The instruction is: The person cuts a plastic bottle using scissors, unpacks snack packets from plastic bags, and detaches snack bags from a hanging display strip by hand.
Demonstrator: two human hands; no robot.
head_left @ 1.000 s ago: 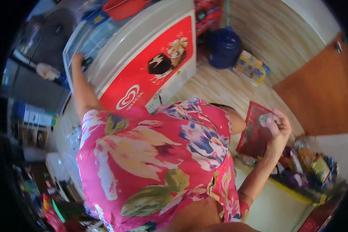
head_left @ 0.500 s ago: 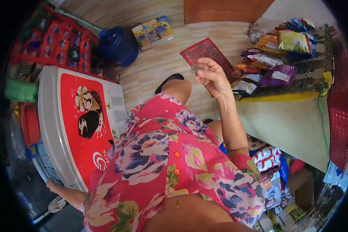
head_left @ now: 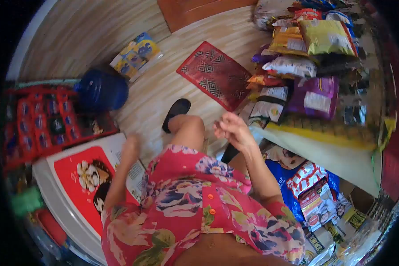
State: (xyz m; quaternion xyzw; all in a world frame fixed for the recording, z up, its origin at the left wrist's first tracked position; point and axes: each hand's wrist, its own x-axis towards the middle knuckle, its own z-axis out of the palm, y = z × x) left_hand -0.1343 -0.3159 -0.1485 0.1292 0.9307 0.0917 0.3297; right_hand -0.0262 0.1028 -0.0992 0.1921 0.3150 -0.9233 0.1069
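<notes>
My right hand is raised in front of me on the right, its fingers curled together. Something may be pinched in it, too small and blurred to name. Beyond the fingers lies a red patterned doormat on the floor. My left hand is over the near edge of a white chest freezer with a red ice-cream picture on it. Motion smears its fingers, so I cannot tell whether they are closed. Neither hand visibly touches the freezer or the shelf of snacks.
Snack bags fill a shelf on the right, with a blue sack below. On the left stand red bottle crates and a blue water jug. Yellow-and-blue boxes rest on the floor near a wooden door.
My view has turned, and I have stepped forward. My left arm has swung forward from low beside the freezer. The right hand has come down, and its fingers have curled more tightly.
</notes>
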